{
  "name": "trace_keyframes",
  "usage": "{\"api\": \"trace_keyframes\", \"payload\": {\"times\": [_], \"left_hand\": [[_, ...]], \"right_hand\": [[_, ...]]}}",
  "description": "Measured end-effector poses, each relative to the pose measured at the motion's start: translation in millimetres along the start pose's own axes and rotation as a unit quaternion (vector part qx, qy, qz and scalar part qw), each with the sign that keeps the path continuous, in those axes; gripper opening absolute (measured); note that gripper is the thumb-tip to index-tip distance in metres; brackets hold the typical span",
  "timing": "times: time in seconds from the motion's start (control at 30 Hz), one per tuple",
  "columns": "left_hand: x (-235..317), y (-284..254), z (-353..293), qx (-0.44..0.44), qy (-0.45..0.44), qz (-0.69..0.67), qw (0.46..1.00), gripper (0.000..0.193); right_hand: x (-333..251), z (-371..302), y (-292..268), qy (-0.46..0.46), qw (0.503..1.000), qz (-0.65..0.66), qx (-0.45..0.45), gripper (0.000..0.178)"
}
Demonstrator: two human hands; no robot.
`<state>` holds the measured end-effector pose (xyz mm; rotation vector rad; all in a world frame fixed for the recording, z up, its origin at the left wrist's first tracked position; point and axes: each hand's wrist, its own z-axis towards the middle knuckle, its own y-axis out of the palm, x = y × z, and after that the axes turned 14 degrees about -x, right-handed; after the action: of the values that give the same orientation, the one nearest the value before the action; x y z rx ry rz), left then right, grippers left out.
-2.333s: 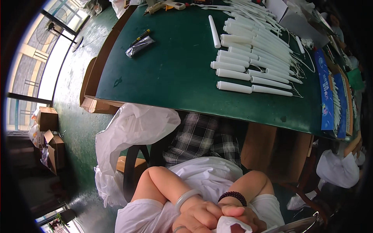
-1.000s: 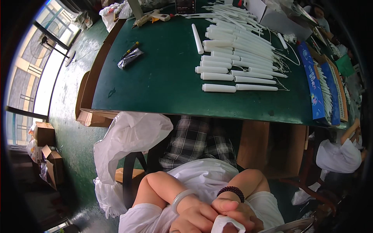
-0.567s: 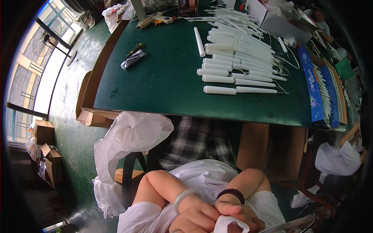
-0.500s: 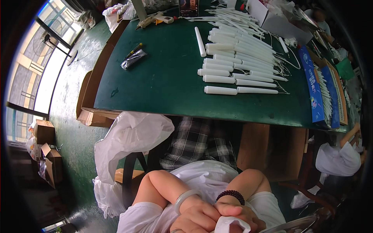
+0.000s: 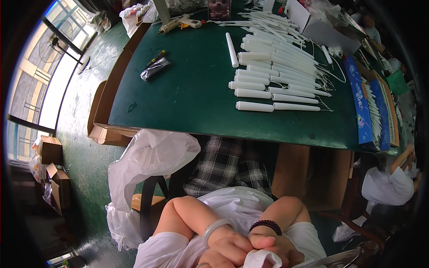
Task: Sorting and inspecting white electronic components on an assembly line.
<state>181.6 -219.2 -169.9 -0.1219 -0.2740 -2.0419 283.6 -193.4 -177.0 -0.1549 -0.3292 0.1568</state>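
The lower edge cuts off the left hand (image 5: pixel 229 246) and the white thing (image 5: pixel 262 259) by the right hand (image 5: pixel 282 248), so I can't make out what it is. Off to the right, a co-worker (image 5: pixel 388 186) fades toward the dark rim; up top, a dark box (image 5: pixel 219 9) is cropped.

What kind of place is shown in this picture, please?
It appears to be a small assembly workshop: many white tubes lie side by side on a green worktable, what looks like a glue gun is near its far edge, and another person sits at the right.
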Motion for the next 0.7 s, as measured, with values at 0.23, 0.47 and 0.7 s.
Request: {"api": "trace_keyframes", "payload": {"times": [0.23,0.47,0.7], "left_hand": [[4,12,2,0.007,0.005,-0.051,0.999,0.027],[9,20,1,0.018,-0.006,-0.06,0.998,0.028],[17,28,-2,0.033,-0.009,-0.072,0.997,0.03]], "right_hand": [[-3,6,-10,0.029,0.995,-0.086,-0.029,0.021],[-15,6,-18,0.066,0.988,-0.127,-0.059,0.021],[-25,10,-25,0.095,0.977,-0.171,-0.087,0.022]]}}
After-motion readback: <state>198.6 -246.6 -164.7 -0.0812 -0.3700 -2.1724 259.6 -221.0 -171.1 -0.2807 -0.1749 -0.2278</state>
